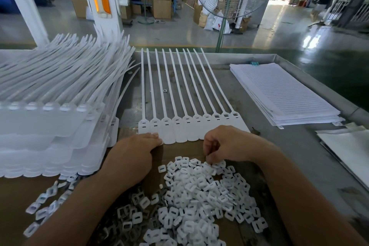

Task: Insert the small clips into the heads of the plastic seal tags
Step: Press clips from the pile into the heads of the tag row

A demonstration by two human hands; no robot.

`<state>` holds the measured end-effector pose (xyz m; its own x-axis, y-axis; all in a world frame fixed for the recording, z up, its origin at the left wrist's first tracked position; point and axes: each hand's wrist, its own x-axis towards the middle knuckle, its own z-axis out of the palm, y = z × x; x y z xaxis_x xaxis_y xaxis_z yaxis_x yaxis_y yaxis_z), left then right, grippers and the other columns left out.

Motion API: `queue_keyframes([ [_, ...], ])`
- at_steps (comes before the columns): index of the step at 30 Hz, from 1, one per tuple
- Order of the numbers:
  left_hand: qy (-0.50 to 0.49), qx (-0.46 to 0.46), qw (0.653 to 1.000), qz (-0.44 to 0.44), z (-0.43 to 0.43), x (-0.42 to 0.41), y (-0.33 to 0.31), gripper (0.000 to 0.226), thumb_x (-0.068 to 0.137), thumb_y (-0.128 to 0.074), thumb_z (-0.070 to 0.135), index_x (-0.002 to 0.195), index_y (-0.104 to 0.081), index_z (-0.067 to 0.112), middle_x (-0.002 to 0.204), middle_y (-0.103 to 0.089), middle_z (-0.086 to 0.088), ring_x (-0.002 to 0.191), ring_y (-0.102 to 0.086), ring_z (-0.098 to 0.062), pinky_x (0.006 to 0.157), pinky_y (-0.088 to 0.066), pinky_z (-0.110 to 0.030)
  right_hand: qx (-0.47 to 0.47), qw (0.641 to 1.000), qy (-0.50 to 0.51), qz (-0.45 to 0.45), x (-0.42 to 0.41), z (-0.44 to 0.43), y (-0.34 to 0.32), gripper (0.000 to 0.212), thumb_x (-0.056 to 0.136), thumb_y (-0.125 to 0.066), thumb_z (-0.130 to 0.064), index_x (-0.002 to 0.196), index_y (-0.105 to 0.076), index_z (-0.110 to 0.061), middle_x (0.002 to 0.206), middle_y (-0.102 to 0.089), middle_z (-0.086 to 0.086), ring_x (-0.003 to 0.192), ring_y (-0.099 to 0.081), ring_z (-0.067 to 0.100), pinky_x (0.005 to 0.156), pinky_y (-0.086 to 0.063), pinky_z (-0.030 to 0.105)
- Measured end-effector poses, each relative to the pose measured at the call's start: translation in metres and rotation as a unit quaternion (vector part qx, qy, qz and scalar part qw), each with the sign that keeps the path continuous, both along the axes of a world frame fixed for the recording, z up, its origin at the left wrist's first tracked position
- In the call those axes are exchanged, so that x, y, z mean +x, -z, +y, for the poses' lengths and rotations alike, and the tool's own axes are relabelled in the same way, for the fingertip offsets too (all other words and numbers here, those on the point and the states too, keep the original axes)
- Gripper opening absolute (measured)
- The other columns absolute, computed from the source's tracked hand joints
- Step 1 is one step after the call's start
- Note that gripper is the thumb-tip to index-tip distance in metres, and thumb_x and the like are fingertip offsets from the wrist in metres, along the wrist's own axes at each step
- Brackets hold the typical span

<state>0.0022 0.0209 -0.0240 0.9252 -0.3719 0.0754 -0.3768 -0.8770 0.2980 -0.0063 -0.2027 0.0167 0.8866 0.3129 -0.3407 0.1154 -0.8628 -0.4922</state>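
Ten tags (187,126): one joined strip, flat on the table (299,146), heads toward you and tails pointing away, so every slot faces up within reach.
Head slots: they show dark; judged not yet filled.
Left hand (135,152): your fingers (153,139) lie fairly straight, pressing the strip's near left corner, likely to stop it sliding when a clip is pushed in.
Right hand (227,144): fingers curled downward, tips in the far edge of the clips (199,195). Whether one is pinched cannot be told.
Clips: loose white heap on cardboard (179,150), just beside the heads, which keeps each reach short.
Grey pieces (127,213): mixed in at the heap's near left; their kind is unclear.
Spare tags (50,122): tall stack at your left, touching the cardboard's edge, ready as the next strip.
Paper (283,94): lined sheets stacked at the right, well apart from the work.
Step in hand: picking a clip, judged from the right hand's place.
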Motion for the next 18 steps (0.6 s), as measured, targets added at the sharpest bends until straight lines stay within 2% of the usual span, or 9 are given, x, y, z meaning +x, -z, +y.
queue_keyframes([
  [3, -0.002, 0.001, 1.0, 0.003, 0.0, 0.001, 0.0, 0.056, 0.088, -0.038, 0.004, 0.135, -0.04, 0.034, 0.144, -0.032, 0.018, 0.133, -0.024, 0.001, 0.109, -0.015, -0.019, 0.057, 0.998, 0.028, -0.01, 0.0, -0.004, -0.001, 0.014, 0.08, -0.069, -0.015, 0.077, -0.061, -0.026, 0.08, -0.063, -0.003, 0.075, -0.057, 0.009, 0.075, -0.049, 0.026],
  [6, -0.002, 0.0, 1.0, -0.003, 0.0, 0.001, 0.001, 0.055, 0.088, -0.038, 0.005, 0.135, -0.04, 0.034, 0.144, -0.032, 0.019, 0.133, -0.025, 0.002, 0.108, -0.016, -0.018, 0.149, 0.986, 0.073, -0.025, 0.002, -0.01, -0.001, 0.013, 0.082, -0.067, -0.009, 0.08, -0.066, -0.022, 0.072, -0.066, -0.006, 0.064, -0.061, 0.002, 0.063, -0.049, 0.015],
  [8, -0.002, -0.002, 1.0, -0.003, 0.0, 0.001, 0.001, 0.055, 0.088, -0.039, 0.005, 0.134, -0.041, 0.034, 0.144, -0.032, 0.019, 0.133, -0.025, 0.003, 0.108, -0.016, -0.018, 0.184, 0.976, 0.108, -0.037, 0.006, -0.014, 0.001, 0.016, 0.083, -0.064, -0.005, 0.078, -0.065, -0.021, 0.069, -0.067, -0.007, 0.062, -0.062, 0.001, 0.061, -0.05, 0.014],
  [10, -0.003, -0.001, 1.0, -0.002, 0.001, 0.001, 0.001, 0.055, 0.088, -0.039, 0.005, 0.135, -0.041, 0.034, 0.144, -0.032, 0.019, 0.133, -0.025, 0.002, 0.108, -0.017, -0.018, 0.181, 0.97, 0.145, -0.069, 0.011, -0.018, 0.006, 0.018, 0.085, -0.062, -0.005, 0.077, -0.063, -0.022, 0.071, -0.066, -0.008, 0.061, -0.062, 0.0, 0.065, -0.053, 0.017],
  [14, -0.003, 0.0, 1.0, -0.002, 0.0, 0.0, 0.0, 0.055, 0.088, -0.038, 0.005, 0.135, -0.04, 0.034, 0.144, -0.033, 0.019, 0.133, -0.025, 0.002, 0.108, -0.018, -0.019, 0.174, 0.95, 0.218, -0.144, 0.028, -0.027, 0.013, 0.015, 0.087, -0.06, -0.008, 0.079, -0.06, -0.02, 0.075, -0.065, -0.005, 0.061, -0.06, 0.003, 0.056, -0.044, 0.013],
  [18, -0.001, -0.001, 1.0, -0.009, 0.0, 0.0, 0.0, 0.054, 0.088, -0.038, 0.006, 0.134, -0.041, 0.034, 0.143, -0.033, 0.019, 0.132, -0.026, 0.002, 0.108, -0.017, -0.019, 0.185, 0.928, 0.267, -0.181, 0.048, -0.034, 0.021, 0.02, 0.088, -0.058, -0.008, 0.074, -0.056, -0.022, 0.073, -0.062, -0.007, 0.059, -0.057, 0.004, 0.052, -0.043, 0.015],
])
